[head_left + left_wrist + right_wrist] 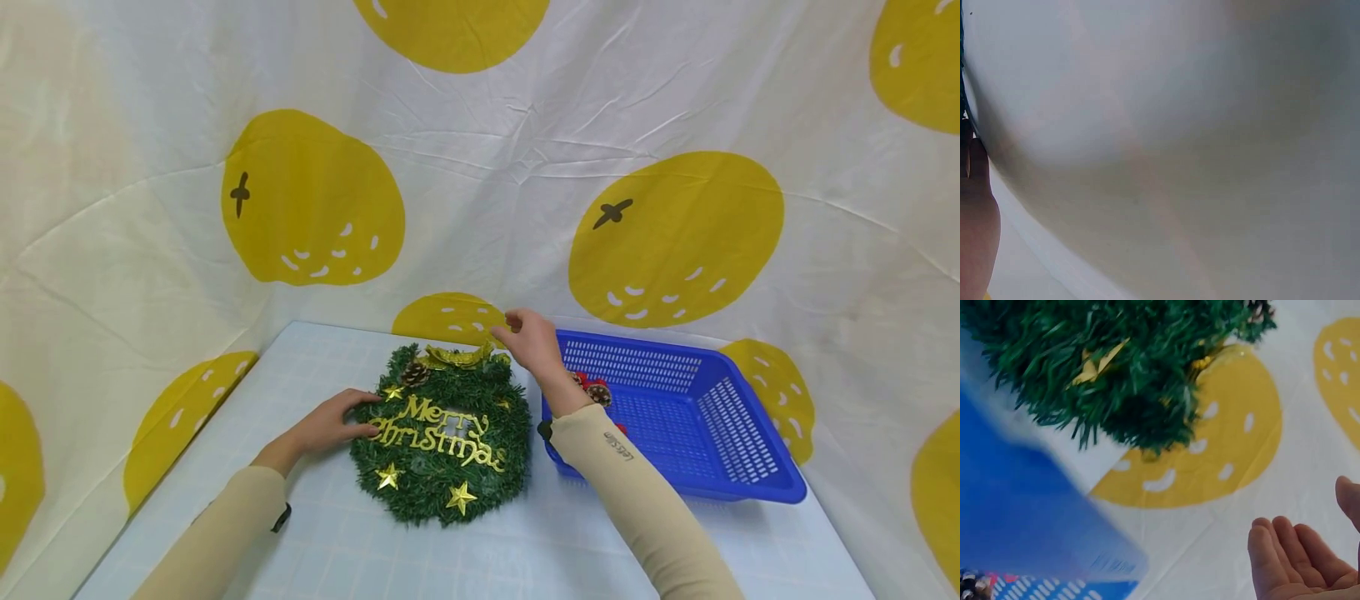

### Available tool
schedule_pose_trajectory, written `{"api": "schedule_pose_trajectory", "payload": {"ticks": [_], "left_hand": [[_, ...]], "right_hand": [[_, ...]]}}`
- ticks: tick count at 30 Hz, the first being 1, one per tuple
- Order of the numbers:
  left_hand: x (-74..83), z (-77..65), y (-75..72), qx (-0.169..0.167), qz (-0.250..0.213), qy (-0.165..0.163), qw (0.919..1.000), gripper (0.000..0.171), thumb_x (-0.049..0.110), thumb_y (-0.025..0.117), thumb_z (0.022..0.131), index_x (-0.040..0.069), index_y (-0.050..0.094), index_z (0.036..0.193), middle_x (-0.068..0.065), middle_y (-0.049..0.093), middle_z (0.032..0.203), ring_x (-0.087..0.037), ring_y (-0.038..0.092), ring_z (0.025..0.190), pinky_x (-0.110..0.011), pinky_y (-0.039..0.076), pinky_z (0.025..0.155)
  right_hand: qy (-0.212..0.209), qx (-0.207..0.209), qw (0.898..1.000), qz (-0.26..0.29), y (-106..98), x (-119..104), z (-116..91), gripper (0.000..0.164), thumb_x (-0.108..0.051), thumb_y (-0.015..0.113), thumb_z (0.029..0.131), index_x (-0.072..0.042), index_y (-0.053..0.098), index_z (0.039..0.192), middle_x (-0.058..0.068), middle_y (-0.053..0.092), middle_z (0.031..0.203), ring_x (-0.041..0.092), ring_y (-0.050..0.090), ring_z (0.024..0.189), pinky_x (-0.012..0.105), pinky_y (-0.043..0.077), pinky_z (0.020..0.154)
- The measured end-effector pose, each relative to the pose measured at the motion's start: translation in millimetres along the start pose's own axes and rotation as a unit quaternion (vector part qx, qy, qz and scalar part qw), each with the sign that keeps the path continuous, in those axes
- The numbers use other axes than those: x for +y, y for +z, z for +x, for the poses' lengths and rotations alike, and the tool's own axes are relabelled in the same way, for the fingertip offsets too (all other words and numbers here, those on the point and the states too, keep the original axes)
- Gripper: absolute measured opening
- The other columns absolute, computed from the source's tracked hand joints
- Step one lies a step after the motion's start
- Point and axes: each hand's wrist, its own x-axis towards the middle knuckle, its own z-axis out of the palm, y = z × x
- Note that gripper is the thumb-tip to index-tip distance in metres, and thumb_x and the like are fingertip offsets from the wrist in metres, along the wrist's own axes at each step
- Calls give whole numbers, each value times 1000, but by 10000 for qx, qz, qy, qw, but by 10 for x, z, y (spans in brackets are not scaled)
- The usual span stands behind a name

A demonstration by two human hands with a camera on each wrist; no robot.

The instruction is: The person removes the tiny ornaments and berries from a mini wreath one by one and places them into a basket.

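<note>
A green Christmas wreath lies on the table, bearing gold "Merry Christmas" lettering, gold stars, a pine cone and a gold bow at its top. My left hand touches the wreath's left edge with fingers and thumb spread; in the left wrist view only part of that hand shows. Above the wreath's upper right, near the bow, my right hand is raised. Seen from the right wrist, that hand has loosely bent fingers and holds nothing, apart from the wreath.
A blue plastic basket stands right of the wreath, beneath my right forearm. Red decorations and a pine cone lie in its left part. Behind the light table hangs a white cloth printed with yellow fruit.
</note>
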Motion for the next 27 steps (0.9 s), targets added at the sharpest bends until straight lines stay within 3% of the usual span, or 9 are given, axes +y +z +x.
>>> {"api": "schedule_pose_trajectory", "payload": {"ticks": [9,17,27], "left_hand": [[-21,-22,12,27,-41,20,10000,63,43,70,90,9,52,140,-18,50,140,-40,43,131,-60,34,107],[-47,-12,33,27,-71,-9,10000,65,48,69,89,12,52,140,-16,49,141,-39,42,132,-59,33,107],[4,-11,13,54,-116,2,9999,63,42,70,90,9,52,141,-17,48,141,-39,41,132,-60,31,109]], "right_hand": [[-236,130,9995,177,352,-109,16,41,-29,65,96,-4,64,128,13,65,124,28,61,113,44,51,95],[-243,40,9992,329,788,-62,-73,43,-31,66,95,-5,62,130,11,65,125,28,62,113,43,50,94],[-298,-211,9985,398,1091,-14,-86,46,-32,64,96,-7,60,134,9,63,130,24,61,116,41,52,94]]}}
